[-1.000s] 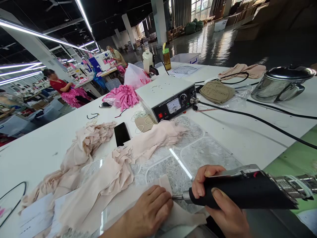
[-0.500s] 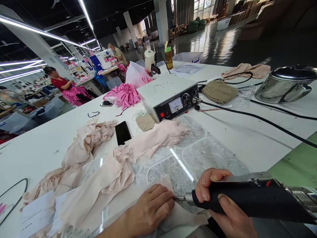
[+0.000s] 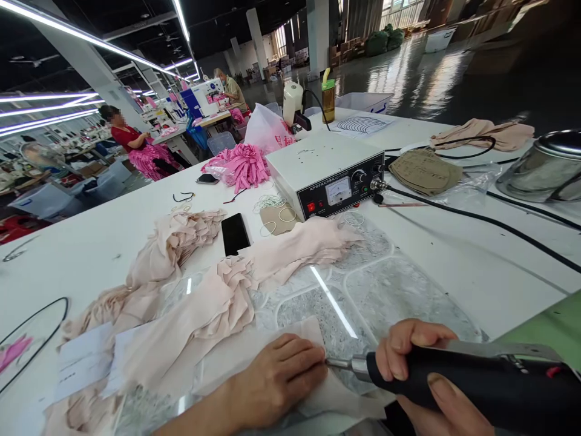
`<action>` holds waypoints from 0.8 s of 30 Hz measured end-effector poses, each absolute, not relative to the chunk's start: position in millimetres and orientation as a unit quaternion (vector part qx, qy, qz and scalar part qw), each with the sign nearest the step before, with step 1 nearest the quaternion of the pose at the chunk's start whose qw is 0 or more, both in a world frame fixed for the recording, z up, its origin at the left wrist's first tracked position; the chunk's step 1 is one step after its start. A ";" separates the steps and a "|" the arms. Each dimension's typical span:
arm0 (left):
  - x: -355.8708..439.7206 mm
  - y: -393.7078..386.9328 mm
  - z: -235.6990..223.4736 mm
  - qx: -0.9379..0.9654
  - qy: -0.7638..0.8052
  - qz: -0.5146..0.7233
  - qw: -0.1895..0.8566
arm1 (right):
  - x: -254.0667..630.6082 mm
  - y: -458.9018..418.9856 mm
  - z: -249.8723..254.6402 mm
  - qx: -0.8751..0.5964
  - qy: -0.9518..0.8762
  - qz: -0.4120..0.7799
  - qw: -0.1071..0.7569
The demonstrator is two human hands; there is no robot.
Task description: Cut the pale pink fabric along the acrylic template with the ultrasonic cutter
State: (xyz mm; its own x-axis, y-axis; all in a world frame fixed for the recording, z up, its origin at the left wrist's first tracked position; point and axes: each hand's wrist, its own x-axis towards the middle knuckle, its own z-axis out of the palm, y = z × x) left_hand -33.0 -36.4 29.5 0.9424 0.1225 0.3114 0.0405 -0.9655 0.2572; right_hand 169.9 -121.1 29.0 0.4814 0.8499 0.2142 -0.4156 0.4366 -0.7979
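Note:
My left hand [image 3: 284, 378] is closed over a pale beige fabric piece [image 3: 313, 333], pinning it to the patterned clear-covered sheet [image 3: 372, 290]. In my right hand [image 3: 422, 363] is a black handheld ultrasonic welder [image 3: 472, 381], my fingers wrapped round its body. Its slim metal tip [image 3: 340, 363] meets the fabric right beside my left fingertips; the exact contact point is hidden. Beyond my left hand lie a layered stack of beige fabric pieces [image 3: 195, 315] and another stack [image 3: 299, 248]. More beige fabric [image 3: 167, 248] is bunched farther left.
A generator box [image 3: 338, 194] with a dial and black cable [image 3: 490, 221] stands behind the sheet. Around it are a phone [image 3: 235, 234], pink strips [image 3: 247, 166], brown card templates [image 3: 424, 171], a metal jug [image 3: 535, 166] and a drink bottle [image 3: 328, 100]. Two people [image 3: 131, 142] work in the background.
The camera view has shifted, so the table things appear farther right or left of before. My left hand still presses the fabric, and the welder tip stays by its fingers.

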 end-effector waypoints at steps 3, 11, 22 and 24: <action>-33.8 -37.4 29.9 0.978 0.044 0.162 0.126 | 169.8 -121.3 28.9 -0.366 -0.318 0.392 0.782; -36.2 -34.9 23.5 0.954 0.085 0.166 0.236 | 167.3 -123.6 23.1 -0.359 -0.283 0.392 0.798; -9.1 -6.5 40.1 0.947 0.112 0.020 0.301 | 159.1 -124.2 29.0 -0.380 -0.198 0.391 0.815; -5.8 -3.9 41.8 0.950 0.106 -0.007 0.295 | 159.2 -125.4 26.7 -0.383 -0.207 0.391 0.811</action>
